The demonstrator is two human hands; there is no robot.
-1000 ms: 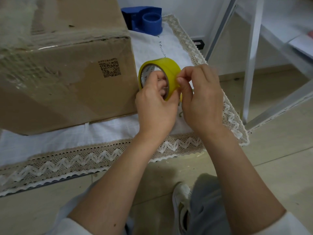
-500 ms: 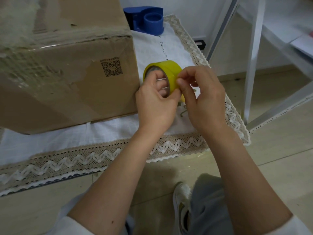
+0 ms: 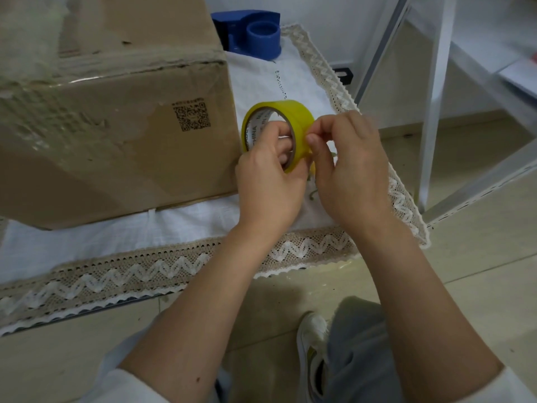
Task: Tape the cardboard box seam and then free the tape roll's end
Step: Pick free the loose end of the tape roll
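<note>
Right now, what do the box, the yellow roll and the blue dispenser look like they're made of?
Box: brown corrugated cardboard, matte, scuffed; glossy clear tape along its top edge.
Roll: glossy yellow plastic tape, apparently on a printed card core; the left hand holds it.
Dispenser: moulded blue plastic, probably, smooth with a dull sheen.

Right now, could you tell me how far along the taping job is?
Done: clear tape shines along the cardboard box top edge. In hand: the left hand holds the yellow tape roll while the right hand picks at its rim. Left: no loose end shows yet.
</note>
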